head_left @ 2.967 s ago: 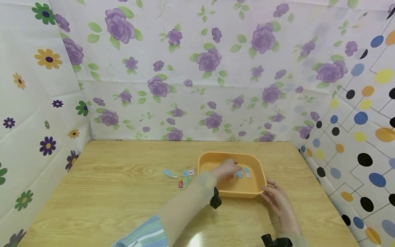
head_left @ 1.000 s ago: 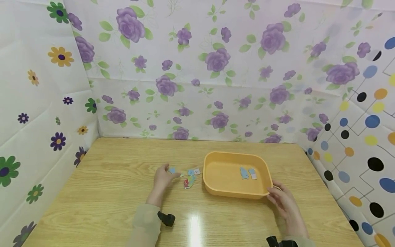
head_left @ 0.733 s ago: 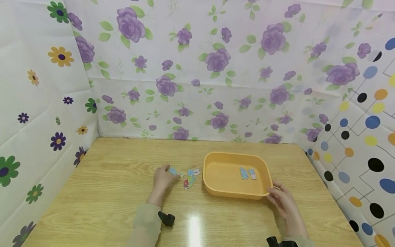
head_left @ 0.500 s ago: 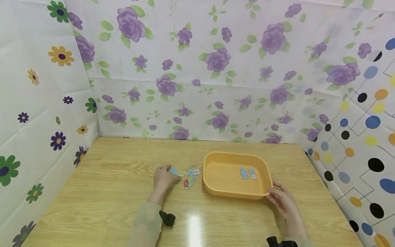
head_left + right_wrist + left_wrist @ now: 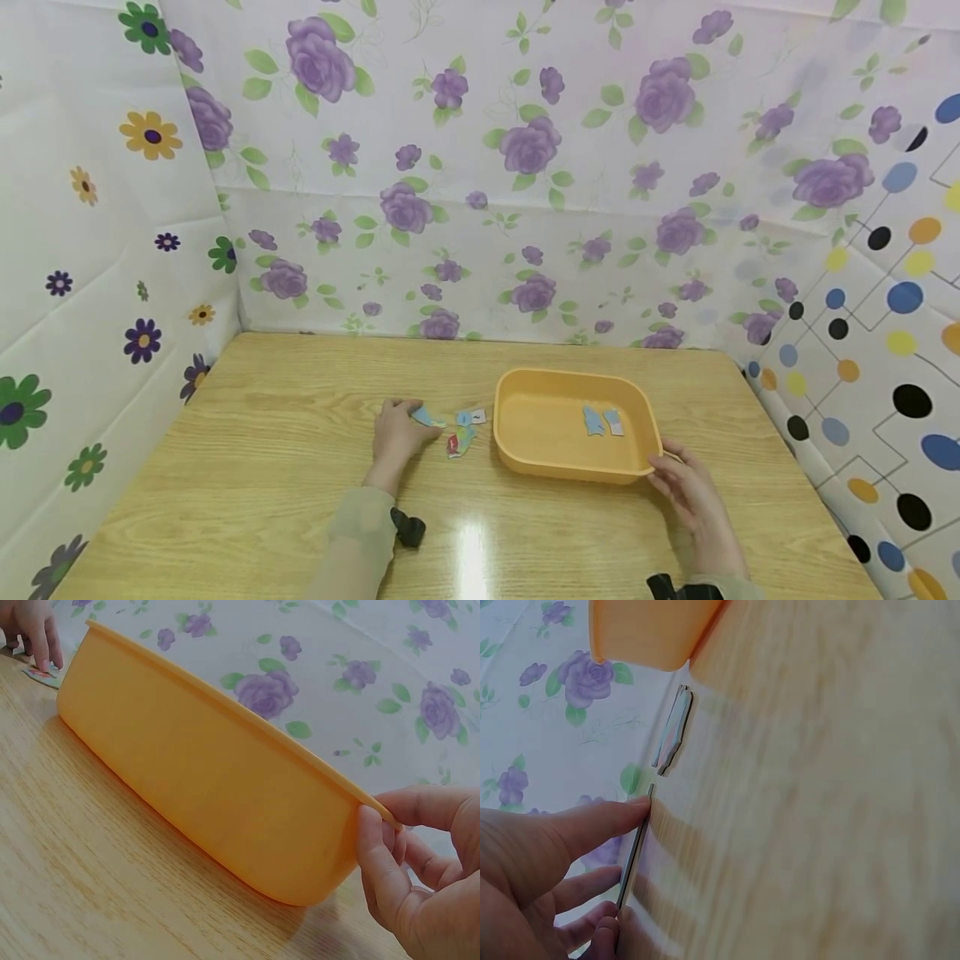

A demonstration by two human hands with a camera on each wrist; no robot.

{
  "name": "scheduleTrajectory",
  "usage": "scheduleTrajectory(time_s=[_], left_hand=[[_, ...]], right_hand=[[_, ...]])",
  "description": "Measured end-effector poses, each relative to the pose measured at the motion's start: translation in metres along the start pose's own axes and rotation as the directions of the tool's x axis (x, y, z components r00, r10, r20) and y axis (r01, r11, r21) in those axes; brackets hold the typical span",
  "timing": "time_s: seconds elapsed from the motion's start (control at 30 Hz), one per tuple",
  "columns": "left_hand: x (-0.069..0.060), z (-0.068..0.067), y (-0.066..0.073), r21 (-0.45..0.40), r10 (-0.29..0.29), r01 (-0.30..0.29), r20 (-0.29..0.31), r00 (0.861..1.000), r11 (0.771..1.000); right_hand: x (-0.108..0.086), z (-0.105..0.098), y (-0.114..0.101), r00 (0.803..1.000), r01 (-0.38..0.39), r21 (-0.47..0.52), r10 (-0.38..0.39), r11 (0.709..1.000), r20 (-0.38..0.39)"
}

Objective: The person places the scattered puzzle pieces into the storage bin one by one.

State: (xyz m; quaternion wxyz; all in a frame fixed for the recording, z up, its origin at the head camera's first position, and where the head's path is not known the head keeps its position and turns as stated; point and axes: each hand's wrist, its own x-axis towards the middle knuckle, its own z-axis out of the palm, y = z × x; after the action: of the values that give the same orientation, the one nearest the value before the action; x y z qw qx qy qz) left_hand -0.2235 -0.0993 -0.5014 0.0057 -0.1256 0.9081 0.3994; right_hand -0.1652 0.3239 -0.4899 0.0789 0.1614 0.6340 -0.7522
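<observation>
Orange-yellow tray (image 5: 540,433) rests on the wood-grain tabletop (image 5: 292,450), right of centre. Right hand (image 5: 697,496) pinches its near right corner, thumb on the outer wall side, fingers at the rim. Left hand (image 5: 396,435), left of the tray, pinches a pale blue strip (image 5: 429,417) between thumb and fingers; the left wrist view shows the strip edge-on. Whether it touches the tabletop: cannot tell.

Between left hand and tray: a blue-and-white piece (image 5: 471,417), with a red-and-green piece (image 5: 461,442) on its near side; whether the two are joined, cannot tell. Inside the tray, right of its middle: a light blue piece (image 5: 593,421) and a blue-and-pale piece (image 5: 614,422), side by side. Behind: purple-rose cloth (image 5: 450,250).
</observation>
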Motion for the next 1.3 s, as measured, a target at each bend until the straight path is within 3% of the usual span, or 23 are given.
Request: scheduleTrajectory(time_s=[0.47,0.77,0.97,1.3], left_hand=[[-0.0012,0.0021,0.0003,0.023,-0.007,0.008,-0.037,0.999,1.000],[0.0002,0.0048,-0.0017,-0.046,0.026,-0.031,-0.092,0.995,0.998],[0.0016,0.0029,-0.0030,-0.100,0.044,-0.053,-0.092,0.995,0.994],[0.0025,-0.0018,-0.0068,-0.260,0.068,-0.086,-0.076,0.995,0.962]], right_hand=[[-0.0021,0.0003,0.0016,0.999,0.029,-0.003,-0.029,1.000,0.017],[-0.0019,0.0008,0.0006,1.000,0.017,-0.018,-0.017,1.000,0.005],[-0.0015,0.0009,0.0008,1.000,0.012,-0.019,-0.012,1.000,-0.006],[-0.0010,0.0010,0.0000,1.000,0.002,-0.025,-0.002,1.000,-0.012]])
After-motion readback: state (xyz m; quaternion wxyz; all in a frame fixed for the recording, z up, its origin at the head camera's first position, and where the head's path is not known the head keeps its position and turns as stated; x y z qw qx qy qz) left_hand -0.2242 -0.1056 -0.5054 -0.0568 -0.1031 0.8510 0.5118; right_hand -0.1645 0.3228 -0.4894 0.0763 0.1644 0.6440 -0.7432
